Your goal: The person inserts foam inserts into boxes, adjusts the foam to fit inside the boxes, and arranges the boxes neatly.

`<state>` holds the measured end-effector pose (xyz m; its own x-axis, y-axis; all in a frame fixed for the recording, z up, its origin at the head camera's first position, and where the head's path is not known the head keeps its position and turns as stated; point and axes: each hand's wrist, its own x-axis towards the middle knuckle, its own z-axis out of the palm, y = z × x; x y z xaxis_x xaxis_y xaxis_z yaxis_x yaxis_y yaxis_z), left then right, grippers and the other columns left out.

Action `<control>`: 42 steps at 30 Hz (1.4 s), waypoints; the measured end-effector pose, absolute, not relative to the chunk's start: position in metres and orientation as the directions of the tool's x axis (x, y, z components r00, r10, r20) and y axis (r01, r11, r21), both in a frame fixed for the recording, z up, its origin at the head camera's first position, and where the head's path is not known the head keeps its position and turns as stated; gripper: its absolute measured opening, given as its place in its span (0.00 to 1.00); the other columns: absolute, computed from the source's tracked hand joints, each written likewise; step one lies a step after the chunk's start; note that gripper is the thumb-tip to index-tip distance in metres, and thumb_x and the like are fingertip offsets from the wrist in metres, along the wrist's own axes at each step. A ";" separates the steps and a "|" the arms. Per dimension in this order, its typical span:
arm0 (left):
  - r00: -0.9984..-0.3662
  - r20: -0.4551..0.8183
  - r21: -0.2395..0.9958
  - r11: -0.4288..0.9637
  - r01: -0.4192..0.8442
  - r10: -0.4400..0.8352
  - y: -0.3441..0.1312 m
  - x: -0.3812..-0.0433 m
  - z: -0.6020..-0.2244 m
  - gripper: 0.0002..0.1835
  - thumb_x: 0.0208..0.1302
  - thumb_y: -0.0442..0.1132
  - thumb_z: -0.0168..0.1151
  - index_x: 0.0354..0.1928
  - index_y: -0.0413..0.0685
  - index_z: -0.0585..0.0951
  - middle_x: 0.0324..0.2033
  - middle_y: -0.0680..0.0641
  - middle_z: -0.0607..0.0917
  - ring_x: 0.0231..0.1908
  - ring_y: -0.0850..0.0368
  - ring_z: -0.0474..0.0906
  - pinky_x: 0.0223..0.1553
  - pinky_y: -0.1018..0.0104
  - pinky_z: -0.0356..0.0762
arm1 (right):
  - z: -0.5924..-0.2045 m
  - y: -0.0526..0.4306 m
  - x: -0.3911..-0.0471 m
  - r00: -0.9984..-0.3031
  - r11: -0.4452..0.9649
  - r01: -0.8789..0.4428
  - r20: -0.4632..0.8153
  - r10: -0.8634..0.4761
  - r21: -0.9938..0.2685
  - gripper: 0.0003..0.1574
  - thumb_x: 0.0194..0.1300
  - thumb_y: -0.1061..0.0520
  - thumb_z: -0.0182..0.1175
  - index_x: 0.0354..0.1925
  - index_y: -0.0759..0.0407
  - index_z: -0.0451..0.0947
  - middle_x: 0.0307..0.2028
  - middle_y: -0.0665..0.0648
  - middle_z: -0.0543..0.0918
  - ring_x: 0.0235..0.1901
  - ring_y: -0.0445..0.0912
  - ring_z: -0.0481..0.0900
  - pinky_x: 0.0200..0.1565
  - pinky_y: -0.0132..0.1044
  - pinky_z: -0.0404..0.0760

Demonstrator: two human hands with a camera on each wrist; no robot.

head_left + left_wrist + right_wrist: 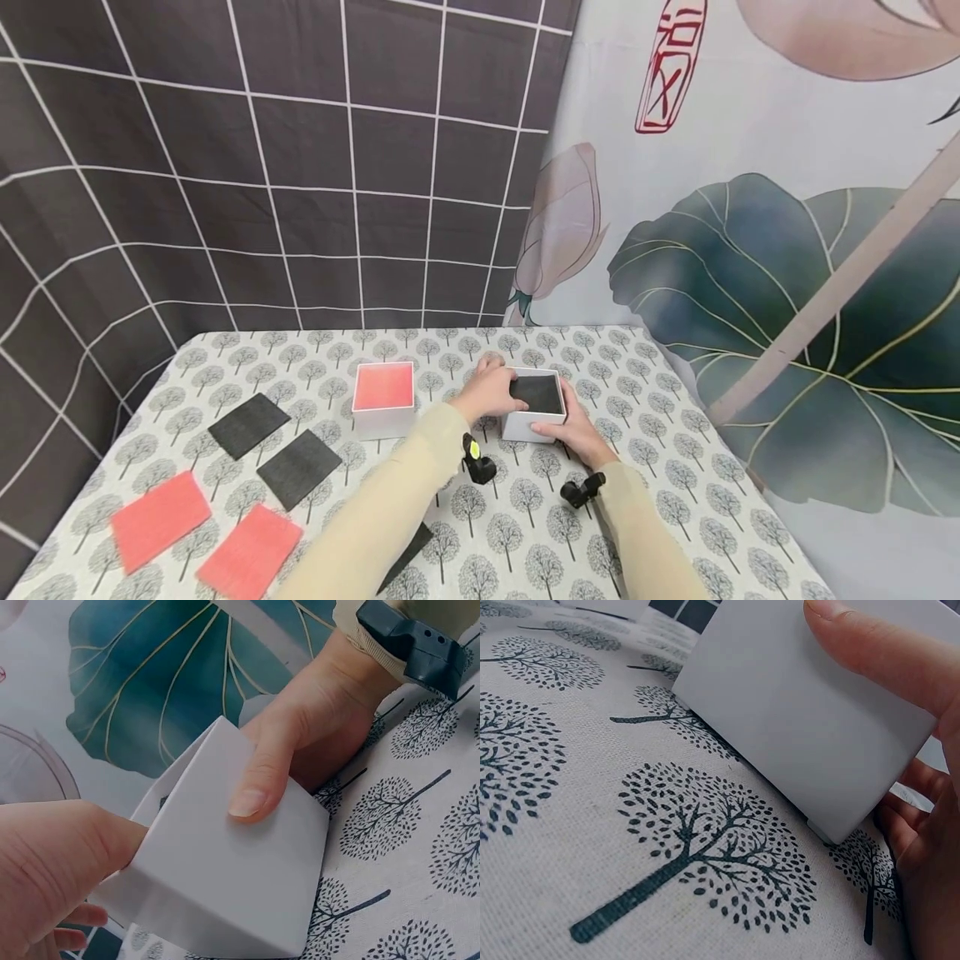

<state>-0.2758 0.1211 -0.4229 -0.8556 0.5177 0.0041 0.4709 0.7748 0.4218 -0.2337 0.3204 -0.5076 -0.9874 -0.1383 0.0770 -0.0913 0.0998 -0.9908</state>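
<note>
A white box (pixel 519 430) stands on the table with a black sheet (pixel 537 392) inside its open top. My right hand (pixel 579 432) grips the box at its right side, thumb on the front wall; the right wrist view shows that thumb against the white face. At the left side is my left hand (pixel 491 393), its thumb over the rim and reaching inside. In the left wrist view its other fingers curl outside the box, partly hidden by the hand. A second white box (pixel 382 425), filled with red sheet (pixel 384 387), stands to the left.
Two black sheets (pixel 249 425) and two red sheets (pixel 161 520) lie flat at the table's left. Another black sheet (pixel 405 557) is partly covered by my left forearm. The tree-print tablecloth (pixel 525 525) reaches back to a dark grid curtain (pixel 300 167) and a lotus-print cloth.
</note>
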 end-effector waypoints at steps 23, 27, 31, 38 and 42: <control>-0.806 0.245 0.677 0.501 0.540 0.538 0.096 -0.252 -0.430 0.36 0.61 0.48 0.60 0.69 0.49 0.60 0.67 0.43 0.59 0.66 0.46 0.54 0.63 0.50 0.59 | -0.503 0.318 -0.232 -0.993 0.161 -0.072 0.056 -0.104 -0.984 0.63 0.47 0.66 0.71 0.71 0.48 0.45 0.60 0.61 0.64 0.47 0.51 0.73 0.50 0.37 0.74; -0.791 0.269 0.673 0.480 0.562 0.550 0.089 -0.248 -0.432 0.34 0.61 0.48 0.60 0.68 0.48 0.61 0.67 0.43 0.57 0.66 0.44 0.52 0.62 0.47 0.59 | -0.505 0.319 -0.232 -0.992 0.185 -0.100 0.084 -0.096 -0.978 0.62 0.45 0.62 0.73 0.71 0.46 0.47 0.60 0.60 0.65 0.47 0.51 0.72 0.51 0.37 0.73; -0.780 0.285 0.681 0.455 0.574 0.558 0.081 -0.245 -0.431 0.34 0.61 0.48 0.60 0.68 0.48 0.61 0.68 0.44 0.57 0.67 0.45 0.51 0.61 0.46 0.60 | -0.505 0.319 -0.232 -0.992 0.194 -0.106 0.089 -0.091 -0.975 0.63 0.45 0.60 0.73 0.70 0.44 0.48 0.59 0.59 0.66 0.47 0.52 0.72 0.51 0.38 0.72; -0.799 0.258 0.700 0.465 0.542 0.543 0.067 -0.237 -0.434 0.38 0.62 0.50 0.59 0.70 0.47 0.56 0.67 0.44 0.58 0.67 0.48 0.51 0.63 0.48 0.57 | -0.505 0.318 -0.231 -0.994 0.172 -0.087 0.075 -0.078 -0.981 0.64 0.43 0.62 0.74 0.70 0.42 0.48 0.59 0.59 0.67 0.47 0.52 0.72 0.52 0.40 0.71; -0.803 0.267 0.687 0.479 0.547 0.533 0.060 -0.231 -0.437 0.38 0.62 0.51 0.59 0.70 0.47 0.56 0.68 0.45 0.58 0.67 0.48 0.51 0.64 0.50 0.55 | -0.506 0.319 -0.230 -0.994 0.176 -0.087 0.074 -0.079 -0.980 0.65 0.43 0.62 0.73 0.71 0.43 0.46 0.61 0.60 0.66 0.49 0.52 0.71 0.56 0.41 0.68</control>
